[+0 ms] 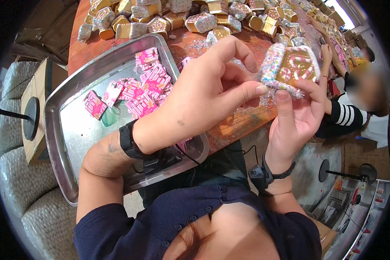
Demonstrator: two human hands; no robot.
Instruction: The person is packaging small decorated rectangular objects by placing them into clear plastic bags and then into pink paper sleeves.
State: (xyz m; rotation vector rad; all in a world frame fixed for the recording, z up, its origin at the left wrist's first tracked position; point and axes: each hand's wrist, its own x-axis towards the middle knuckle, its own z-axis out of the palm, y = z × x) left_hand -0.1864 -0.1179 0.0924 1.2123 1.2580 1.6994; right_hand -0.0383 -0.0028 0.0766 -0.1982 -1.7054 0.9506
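Note:
A small gingerbread house ornament [297, 65], brown with candy-cane trim and a glittery roof edge, is up over the table edge. My right hand [297, 115] holds it from below, thumb and fingers at its lower edge. From the left reaches my left hand [199, 89], its thumb and forefinger drawn together at the ornament's glittery left side. The thumb tip touches or nearly touches that edge. Whatever lies between these fingertips is too small or hidden to make out.
A metal tray [56, 125] with several pink printed cards [138, 93] stands at my left. Many similar ornaments [160, 26] are heaped along the far side of the red table [84, 52]. A co-worker [355, 95] sits at the right. Bagged white goods [34, 186] are stacked far left.

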